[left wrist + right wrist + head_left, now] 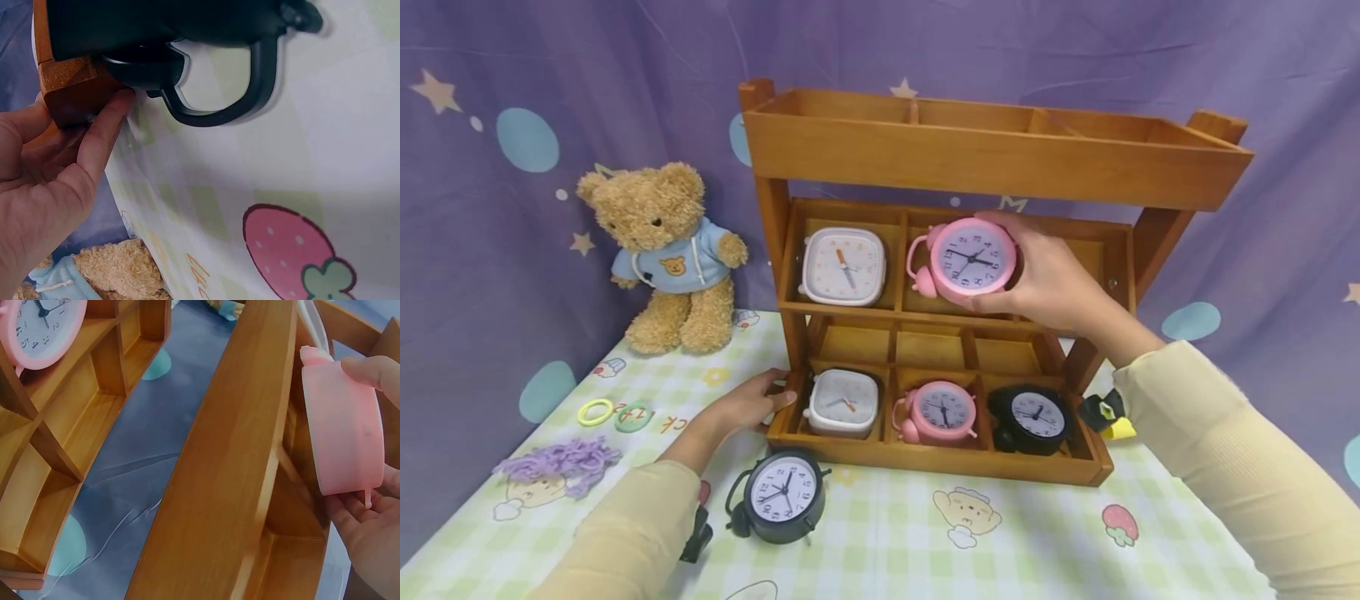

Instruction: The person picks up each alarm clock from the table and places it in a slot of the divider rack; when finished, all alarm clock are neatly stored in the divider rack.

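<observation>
My right hand (1037,271) grips a pink twin-bell alarm clock (973,258) in front of the middle tier of a wooden shelf (992,158). That clock is turned sideways, its bells to the left; the right wrist view shows its pink side (342,428) between thumb and fingers. My left hand (748,404) holds the lower left corner of the shelf, with thumb and fingers around the wood (75,94) in the left wrist view. Near that hand, a black alarm clock (784,493) rests on the tablecloth, its face up.
A white clock (844,267) sits in the middle tier's left compartment. Another white clock (842,402), a pink clock (942,412) and a black clock (1032,419) fill the bottom tier's front row. A teddy bear (673,258), rings (597,402) and purple yarn (561,462) are at left.
</observation>
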### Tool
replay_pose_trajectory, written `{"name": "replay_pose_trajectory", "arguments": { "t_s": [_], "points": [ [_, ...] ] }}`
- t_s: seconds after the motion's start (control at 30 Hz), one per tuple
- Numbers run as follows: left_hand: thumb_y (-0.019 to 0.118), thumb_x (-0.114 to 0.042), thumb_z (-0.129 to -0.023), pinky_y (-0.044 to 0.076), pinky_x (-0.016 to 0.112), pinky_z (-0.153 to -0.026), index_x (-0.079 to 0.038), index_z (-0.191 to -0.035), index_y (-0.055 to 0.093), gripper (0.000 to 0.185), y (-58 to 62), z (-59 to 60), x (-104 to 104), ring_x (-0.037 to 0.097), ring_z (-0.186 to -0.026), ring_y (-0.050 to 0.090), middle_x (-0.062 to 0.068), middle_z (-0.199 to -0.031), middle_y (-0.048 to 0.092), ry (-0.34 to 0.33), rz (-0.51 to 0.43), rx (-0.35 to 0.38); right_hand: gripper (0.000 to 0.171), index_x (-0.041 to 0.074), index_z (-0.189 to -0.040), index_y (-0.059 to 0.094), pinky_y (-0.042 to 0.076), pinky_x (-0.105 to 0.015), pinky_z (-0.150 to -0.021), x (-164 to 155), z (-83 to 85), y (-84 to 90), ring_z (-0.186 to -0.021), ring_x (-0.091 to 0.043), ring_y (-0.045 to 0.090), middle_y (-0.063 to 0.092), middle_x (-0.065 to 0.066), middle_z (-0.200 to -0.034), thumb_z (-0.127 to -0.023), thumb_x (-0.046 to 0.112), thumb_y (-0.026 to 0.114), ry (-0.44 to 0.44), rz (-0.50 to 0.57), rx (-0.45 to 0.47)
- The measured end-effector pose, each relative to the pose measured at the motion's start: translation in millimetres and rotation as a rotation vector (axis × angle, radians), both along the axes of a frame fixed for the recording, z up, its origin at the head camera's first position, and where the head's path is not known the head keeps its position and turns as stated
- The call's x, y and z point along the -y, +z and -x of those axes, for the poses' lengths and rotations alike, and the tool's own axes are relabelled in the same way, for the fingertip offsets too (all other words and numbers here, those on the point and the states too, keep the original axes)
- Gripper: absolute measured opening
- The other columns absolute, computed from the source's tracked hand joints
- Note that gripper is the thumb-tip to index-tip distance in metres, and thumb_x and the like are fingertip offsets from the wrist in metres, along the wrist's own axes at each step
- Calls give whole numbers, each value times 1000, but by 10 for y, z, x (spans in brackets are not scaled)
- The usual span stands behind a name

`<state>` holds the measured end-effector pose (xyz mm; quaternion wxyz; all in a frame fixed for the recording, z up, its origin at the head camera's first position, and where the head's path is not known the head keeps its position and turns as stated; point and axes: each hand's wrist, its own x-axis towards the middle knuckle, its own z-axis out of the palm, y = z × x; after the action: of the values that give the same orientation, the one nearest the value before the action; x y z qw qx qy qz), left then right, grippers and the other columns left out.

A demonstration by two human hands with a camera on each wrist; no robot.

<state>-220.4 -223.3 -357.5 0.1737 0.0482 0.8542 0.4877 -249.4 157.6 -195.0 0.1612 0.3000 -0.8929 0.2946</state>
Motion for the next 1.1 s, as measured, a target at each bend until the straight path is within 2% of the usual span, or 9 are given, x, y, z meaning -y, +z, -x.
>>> {"name": "replay_pose_trajectory", "arguments": {
  "t_s": [0.23,0.4,0.67,0.9,1.1],
  "points": [
    [43,-8,-107,56,56,-89,15,-151,21,55,2,-4,-3,56,-131,45,44,-147,32,1,2,-1,91,11,-148,45,47,-53,-102,38,72,-13,-118,-26,58,59,-8,-133,-73,29,93,-17,-29,53],
    [43,-7,-107,56,56,-90,15,-151,20,54,10,-19,-9,56,-131,44,44,-147,32,7,-4,5,89,12,-146,47,47,-50,-102,80,105,-20,-117,-22,57,58,-4,-132,-73,32,93,18,-40,65],
    [43,-8,-108,56,56,-90,14,-152,19,55,-7,-8,-9,55,-130,46,43,-147,32,4,-22,6,85,13,-143,48,43,-53,-107,123,150,-8,-122,-25,55,58,-6,-132,-72,21,93,18,-64,91],
    [43,-8,-108,55,56,-90,14,-152,20,54,-1,-7,-13,55,-131,44,43,-148,32,4,-9,3,85,10,-142,49,42,-55,-107,158,146,51,-122,-30,55,59,-10,-132,-70,17,94,-20,-132,94],
    [43,-8,-108,55,57,-91,15,-152,19,55,7,-10,-17,56,-133,42,44,-148,30,8,-4,10,96,1,-148,44,38,-57,-110,163,153,71,-127,-38,49,52,-21,-142,-68,18,95,-84,-251,75]
  ]
}}
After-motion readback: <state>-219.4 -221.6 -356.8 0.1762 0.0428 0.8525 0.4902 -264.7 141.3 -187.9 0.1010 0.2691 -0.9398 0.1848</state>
